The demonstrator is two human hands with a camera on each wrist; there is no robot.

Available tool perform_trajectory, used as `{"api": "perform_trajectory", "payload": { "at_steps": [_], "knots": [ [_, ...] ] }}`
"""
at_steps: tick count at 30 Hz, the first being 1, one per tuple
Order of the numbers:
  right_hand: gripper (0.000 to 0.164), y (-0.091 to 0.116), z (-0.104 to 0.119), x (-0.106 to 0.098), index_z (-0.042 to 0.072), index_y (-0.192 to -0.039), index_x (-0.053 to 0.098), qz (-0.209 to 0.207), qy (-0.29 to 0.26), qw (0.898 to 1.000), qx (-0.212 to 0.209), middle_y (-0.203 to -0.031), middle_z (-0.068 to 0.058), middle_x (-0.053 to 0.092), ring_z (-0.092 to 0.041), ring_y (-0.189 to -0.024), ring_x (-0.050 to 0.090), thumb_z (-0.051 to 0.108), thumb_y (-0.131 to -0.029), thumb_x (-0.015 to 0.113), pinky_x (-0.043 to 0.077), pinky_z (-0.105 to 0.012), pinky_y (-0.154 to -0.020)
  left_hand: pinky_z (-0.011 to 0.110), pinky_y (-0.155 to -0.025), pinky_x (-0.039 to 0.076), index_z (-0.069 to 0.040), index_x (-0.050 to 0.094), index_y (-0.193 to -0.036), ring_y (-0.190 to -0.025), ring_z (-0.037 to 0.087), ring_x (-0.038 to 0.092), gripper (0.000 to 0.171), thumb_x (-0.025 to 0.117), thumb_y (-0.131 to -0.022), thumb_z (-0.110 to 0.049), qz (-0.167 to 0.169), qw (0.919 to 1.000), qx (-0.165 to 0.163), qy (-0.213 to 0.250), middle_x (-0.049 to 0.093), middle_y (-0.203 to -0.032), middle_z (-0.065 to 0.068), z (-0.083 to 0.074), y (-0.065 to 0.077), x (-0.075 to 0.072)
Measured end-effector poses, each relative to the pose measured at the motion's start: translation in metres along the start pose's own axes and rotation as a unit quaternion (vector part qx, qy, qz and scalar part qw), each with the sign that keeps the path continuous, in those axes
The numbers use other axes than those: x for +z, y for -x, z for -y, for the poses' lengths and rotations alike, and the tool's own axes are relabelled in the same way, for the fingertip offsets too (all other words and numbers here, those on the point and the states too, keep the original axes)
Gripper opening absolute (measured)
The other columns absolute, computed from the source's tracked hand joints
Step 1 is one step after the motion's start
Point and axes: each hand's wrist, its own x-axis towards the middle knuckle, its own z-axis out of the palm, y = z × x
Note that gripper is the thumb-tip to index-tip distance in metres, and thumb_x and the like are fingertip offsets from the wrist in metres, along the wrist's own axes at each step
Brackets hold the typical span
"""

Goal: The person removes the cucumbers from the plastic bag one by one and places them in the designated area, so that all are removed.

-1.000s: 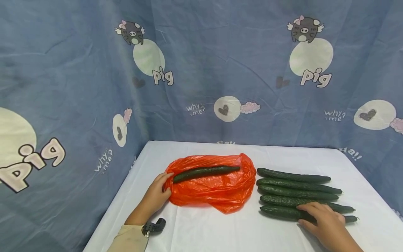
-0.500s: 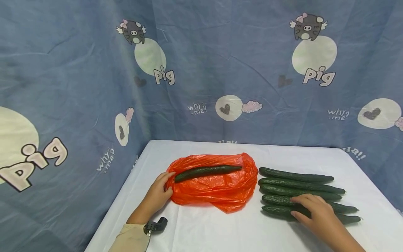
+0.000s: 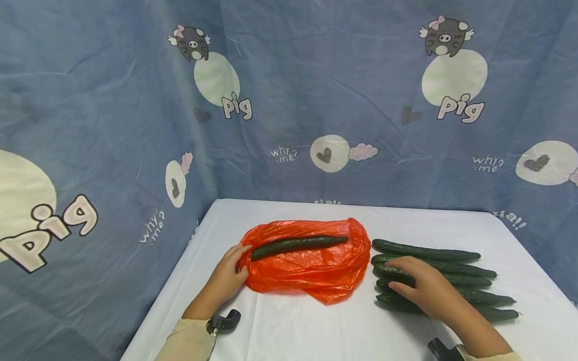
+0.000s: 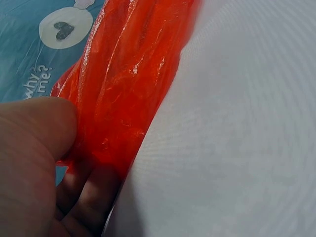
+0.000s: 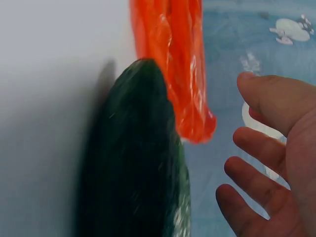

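Observation:
A crumpled red plastic bag (image 3: pixel 311 273) lies spread on the table, and one dark green cucumber (image 3: pixel 298 244) rests lengthwise on it. At the bag's left edge my left hand (image 3: pixel 223 278) holds the plastic; in the left wrist view the thumb and fingers are on either side of the red film (image 4: pixel 123 98). My right hand (image 3: pixel 426 288) hovers over a row of several cucumbers (image 3: pixel 426 251), partly hiding the nearer ones. Its fingers are spread and grip nothing. The right wrist view has a cucumber (image 5: pixel 133 158) close up, apart from the hand (image 5: pixel 276 148).
The table under a white cloth (image 3: pixel 311 331) carries the bag left of centre and the cucumber row at right. A blue printed curtain (image 3: pixel 280 90) hangs behind and along the left side. Black wrist cameras (image 3: pixel 225 322) sit on both wrists.
My right hand has lifted off the nearest cucumbers and moved up and left over the row. The left hand stays at the bag's edge.

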Motion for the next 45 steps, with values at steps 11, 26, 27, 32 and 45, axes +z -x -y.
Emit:
{"api": "perform_trajectory", "payload": {
  "at_steps": [11, 26, 27, 32, 45],
  "knots": [
    [0.048, -0.046, 0.019, 0.013, 0.018, -0.137, 0.069, 0.037, -0.025, 0.997, -0.059, -0.135, 0.000, 0.069, -0.027, -0.126, 0.065, 0.025, -0.091, 0.082, 0.055, -0.054, -0.104, 0.058, -0.120, 0.036, -0.008, 0.054, -0.151, -0.151, 0.040, 0.040, 0.060, 0.063, -0.092, 0.000, -0.004, 1.0000, 0.000, -0.005, 0.047, -0.158, 0.015, 0.001, 0.001, -0.001],
    [0.051, -0.083, 0.043, 0.029, 0.017, -0.140, 0.067, 0.081, -0.044, 0.993, -0.067, -0.141, -0.004, 0.066, -0.034, -0.136, 0.058, 0.032, -0.093, 0.080, 0.046, -0.059, -0.113, 0.058, -0.120, 0.036, -0.006, 0.055, -0.150, -0.150, 0.041, 0.040, 0.059, 0.063, -0.092, 0.000, -0.007, 0.9998, 0.017, -0.008, 0.048, -0.157, 0.016, 0.004, -0.001, 0.000],
    [0.051, -0.085, 0.044, 0.030, 0.017, -0.140, 0.067, 0.083, -0.043, 0.993, -0.068, -0.141, -0.003, 0.066, -0.034, -0.136, 0.058, 0.031, -0.092, 0.080, 0.046, -0.059, -0.113, 0.057, -0.121, 0.036, -0.006, 0.055, -0.150, -0.150, 0.040, 0.041, 0.059, 0.063, -0.092, 0.000, -0.007, 0.9998, 0.017, -0.007, 0.048, -0.157, 0.016, 0.004, -0.001, 0.001],
    [0.049, -0.093, 0.047, 0.033, 0.019, -0.138, 0.068, 0.083, -0.043, 0.993, -0.074, -0.138, -0.002, 0.067, -0.031, -0.133, 0.060, 0.031, -0.092, 0.080, 0.048, -0.058, -0.111, 0.057, -0.120, 0.036, -0.006, 0.055, -0.150, -0.150, 0.040, 0.041, 0.059, 0.063, -0.091, 0.001, -0.011, 0.9996, 0.025, -0.006, 0.049, -0.156, 0.016, 0.005, -0.001, 0.001],
    [0.047, -0.115, 0.050, 0.042, 0.018, -0.137, 0.068, 0.118, -0.086, 0.988, -0.055, -0.136, 0.001, 0.067, -0.027, -0.129, 0.060, 0.029, -0.093, 0.080, 0.049, -0.056, -0.110, 0.056, -0.120, 0.037, -0.006, 0.055, -0.150, -0.150, 0.040, 0.041, 0.059, 0.063, -0.092, 0.001, -0.010, 0.9998, 0.019, -0.006, 0.048, -0.157, 0.016, 0.003, 0.000, 0.001]
  ]
}}
